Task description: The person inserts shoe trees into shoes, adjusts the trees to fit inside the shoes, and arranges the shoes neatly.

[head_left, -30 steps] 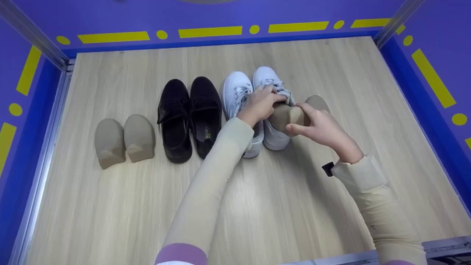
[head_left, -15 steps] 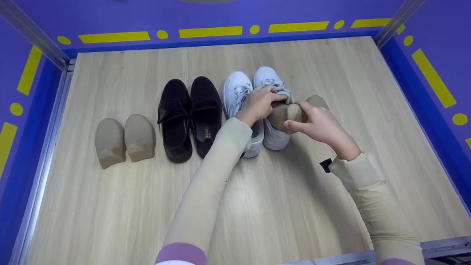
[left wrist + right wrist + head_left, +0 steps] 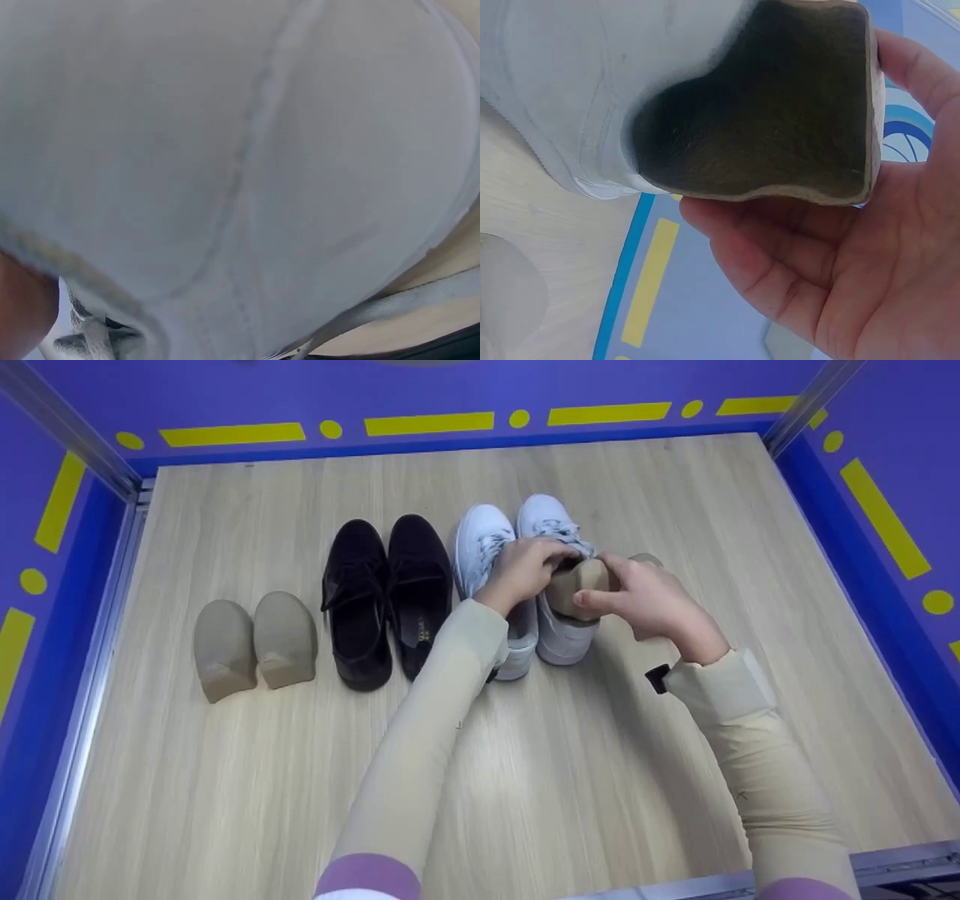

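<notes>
Two white lace-up sneakers stand side by side, toes away from me. My right hand (image 3: 649,596) grips a beige shoe insert (image 3: 576,589) between thumb and fingers; its front end sits inside the right white sneaker (image 3: 564,641). The right wrist view shows the insert's dark hollow underside (image 3: 780,120), its squared end still outside the collar. With curled fingers my left hand (image 3: 525,568) holds that sneaker's tongue area at the opening; the fingertips are partly hidden. White shoe upper (image 3: 225,150) fills most of the left wrist view. The left white sneaker (image 3: 480,529) lies partly under my left hand.
A second beige insert (image 3: 646,559) shows just beyond my right hand. Left of the sneakers stand a left black shoe (image 3: 356,637) and a right black shoe (image 3: 420,547). Farther left are two more beige inserts (image 3: 225,641). Purple walls (image 3: 420,397) enclose the wooden board (image 3: 247,795).
My right hand has shifted slightly up and left, taking the insert farther toward the sneaker's toe. My left fingers have drawn back and curled more at the opening.
</notes>
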Action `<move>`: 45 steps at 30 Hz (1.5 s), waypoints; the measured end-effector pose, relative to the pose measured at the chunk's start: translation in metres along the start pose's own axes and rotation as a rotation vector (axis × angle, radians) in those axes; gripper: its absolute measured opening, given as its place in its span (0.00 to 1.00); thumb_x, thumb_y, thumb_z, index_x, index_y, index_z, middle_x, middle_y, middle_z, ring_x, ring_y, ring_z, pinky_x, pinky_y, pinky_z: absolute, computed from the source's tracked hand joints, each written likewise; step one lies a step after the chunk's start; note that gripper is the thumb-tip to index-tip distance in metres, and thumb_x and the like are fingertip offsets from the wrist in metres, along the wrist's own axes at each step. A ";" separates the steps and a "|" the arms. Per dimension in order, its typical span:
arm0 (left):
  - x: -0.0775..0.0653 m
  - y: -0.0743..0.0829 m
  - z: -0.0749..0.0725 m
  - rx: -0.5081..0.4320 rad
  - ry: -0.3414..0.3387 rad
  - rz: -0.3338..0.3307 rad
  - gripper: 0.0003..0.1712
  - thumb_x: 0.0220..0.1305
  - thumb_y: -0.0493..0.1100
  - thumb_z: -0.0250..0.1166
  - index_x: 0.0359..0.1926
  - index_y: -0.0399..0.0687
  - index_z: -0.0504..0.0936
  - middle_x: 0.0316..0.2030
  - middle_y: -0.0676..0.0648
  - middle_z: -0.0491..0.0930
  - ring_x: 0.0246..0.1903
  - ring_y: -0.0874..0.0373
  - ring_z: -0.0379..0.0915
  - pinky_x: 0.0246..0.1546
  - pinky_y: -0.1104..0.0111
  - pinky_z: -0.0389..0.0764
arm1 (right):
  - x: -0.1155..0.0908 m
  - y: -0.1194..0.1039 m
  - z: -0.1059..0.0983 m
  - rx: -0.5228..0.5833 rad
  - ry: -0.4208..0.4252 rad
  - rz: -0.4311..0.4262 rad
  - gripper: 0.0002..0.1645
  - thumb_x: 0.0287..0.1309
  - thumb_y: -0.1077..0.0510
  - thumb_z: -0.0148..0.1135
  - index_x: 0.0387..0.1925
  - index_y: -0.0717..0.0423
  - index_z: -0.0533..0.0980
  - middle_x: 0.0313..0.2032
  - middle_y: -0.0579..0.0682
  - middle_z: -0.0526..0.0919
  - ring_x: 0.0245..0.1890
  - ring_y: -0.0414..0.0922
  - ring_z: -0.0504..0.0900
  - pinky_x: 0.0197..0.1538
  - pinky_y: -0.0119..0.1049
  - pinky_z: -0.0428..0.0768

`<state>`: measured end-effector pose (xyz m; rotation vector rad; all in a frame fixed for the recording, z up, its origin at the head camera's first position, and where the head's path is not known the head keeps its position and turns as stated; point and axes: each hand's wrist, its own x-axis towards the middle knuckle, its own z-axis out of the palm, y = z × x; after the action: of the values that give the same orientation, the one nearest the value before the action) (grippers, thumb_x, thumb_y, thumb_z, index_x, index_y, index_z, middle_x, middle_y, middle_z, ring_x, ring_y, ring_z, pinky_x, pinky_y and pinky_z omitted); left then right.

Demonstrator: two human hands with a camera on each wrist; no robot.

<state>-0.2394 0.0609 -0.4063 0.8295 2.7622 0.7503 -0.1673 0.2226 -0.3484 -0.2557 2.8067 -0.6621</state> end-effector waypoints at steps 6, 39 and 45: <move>0.001 -0.001 0.000 -0.032 0.015 -0.022 0.18 0.64 0.42 0.49 0.52 0.63 0.74 0.53 0.60 0.73 0.55 0.64 0.66 0.56 0.68 0.65 | 0.005 0.000 -0.002 0.003 -0.015 -0.002 0.31 0.46 0.33 0.55 0.42 0.52 0.70 0.34 0.54 0.77 0.34 0.50 0.73 0.35 0.40 0.68; 0.000 -0.004 0.001 -0.050 0.024 -0.043 0.19 0.61 0.41 0.53 0.52 0.63 0.75 0.52 0.58 0.74 0.52 0.60 0.69 0.52 0.64 0.66 | 0.019 0.002 0.001 0.109 -0.053 0.081 0.39 0.43 0.31 0.57 0.53 0.46 0.64 0.40 0.54 0.75 0.40 0.51 0.72 0.41 0.42 0.67; 0.000 -0.004 0.001 -0.062 0.015 -0.056 0.19 0.61 0.40 0.53 0.52 0.62 0.75 0.52 0.58 0.75 0.50 0.60 0.70 0.53 0.66 0.66 | 0.014 0.002 0.013 0.123 0.128 0.041 0.35 0.43 0.37 0.62 0.51 0.45 0.65 0.32 0.55 0.77 0.32 0.50 0.72 0.34 0.38 0.66</move>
<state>-0.2412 0.0581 -0.4092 0.7347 2.7473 0.8299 -0.1773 0.2157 -0.3639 -0.1367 2.8679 -0.8669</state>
